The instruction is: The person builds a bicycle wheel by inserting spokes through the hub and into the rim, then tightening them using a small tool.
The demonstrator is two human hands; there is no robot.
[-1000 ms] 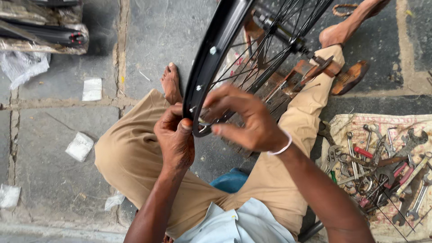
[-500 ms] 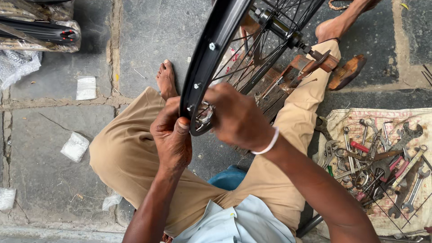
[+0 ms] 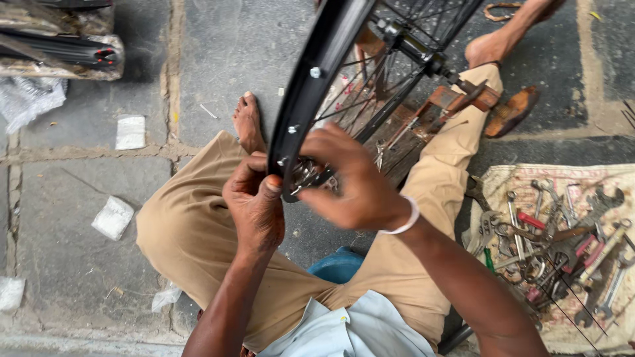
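Bicycle wheel rim [image 3: 311, 92], black and glossy, standing on edge through the upper centre of the frame, slanting from top centre down to just above mid-frame, small silver nipple heads dotting its inner face. Spokes [image 3: 397, 86] fanning right toward the hub and axle [image 3: 407, 43] near the top. Lowest part of the rim caught between the two hands at centre.

Left hand [image 3: 254, 205] just below and left of the rim's lower end, fingers curled, thumb tip pressed against the rim edge; closed on the rim from the outer side. Right hand [image 3: 354, 182] right of the rim, on the spoke side, slightly blurred, fingers bent in toward a cluster of small metal parts [image 3: 307, 175] at the rim's bottom; pinching there, though exactly what sits between the fingertips cannot be told. White bangle [image 3: 403, 221] around the right wrist. Hands close together, separated only by the rim.

Tan trousers [image 3: 192, 231] under both hands, legs spread to either side, bare foot [image 3: 248, 122] left of the rim. Wooden stand [image 3: 456, 99] behind the spokes, right of centre. Cloth with spanners and other tools [image 3: 562, 244] spread at right. White paper scraps [image 3: 130, 131] on the stone paving at left. Wrapped black rims [image 3: 59, 46] at upper left.
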